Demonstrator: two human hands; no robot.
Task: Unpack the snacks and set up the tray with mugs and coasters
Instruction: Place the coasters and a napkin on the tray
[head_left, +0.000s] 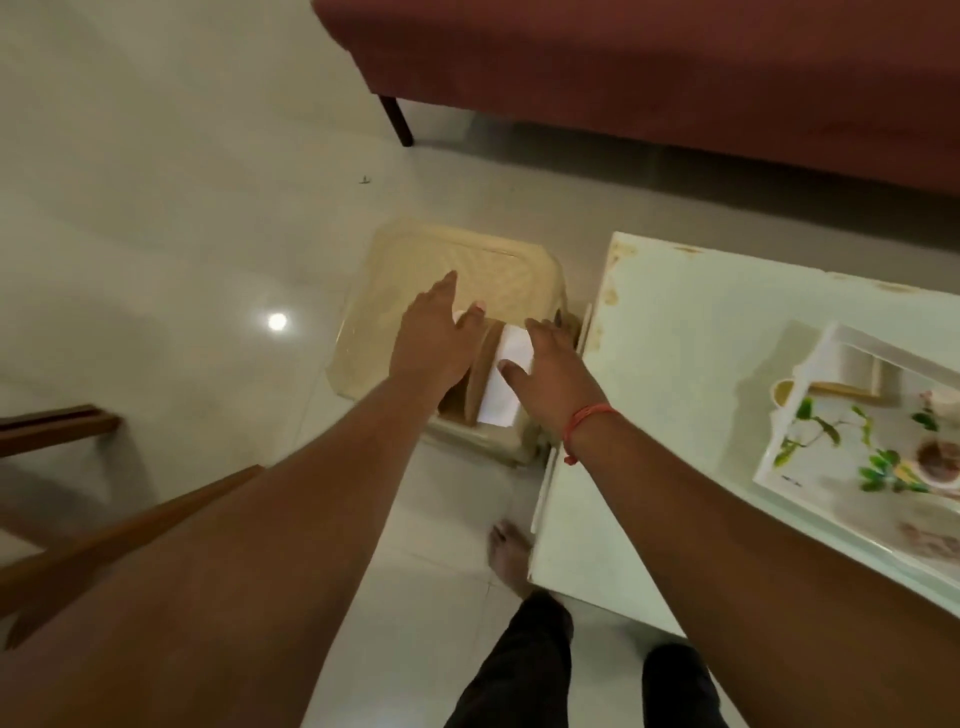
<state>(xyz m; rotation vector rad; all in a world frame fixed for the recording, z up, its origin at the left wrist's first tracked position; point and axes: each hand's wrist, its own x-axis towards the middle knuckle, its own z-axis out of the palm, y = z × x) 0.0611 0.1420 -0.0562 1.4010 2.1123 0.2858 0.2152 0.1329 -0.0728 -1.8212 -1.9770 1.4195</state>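
Open floor (171, 249): left of the beige stool (415, 254).
Blocked right: tabletop (691, 364) edge just beside the stool.
Far side: sofa (649, 78).

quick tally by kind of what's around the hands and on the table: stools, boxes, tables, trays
stool: 1, beige plastic
cardboard box: 1, on the stool, between the left hand and right hand
table: 1, pale
tray: 1, floral, on the table
total: 4
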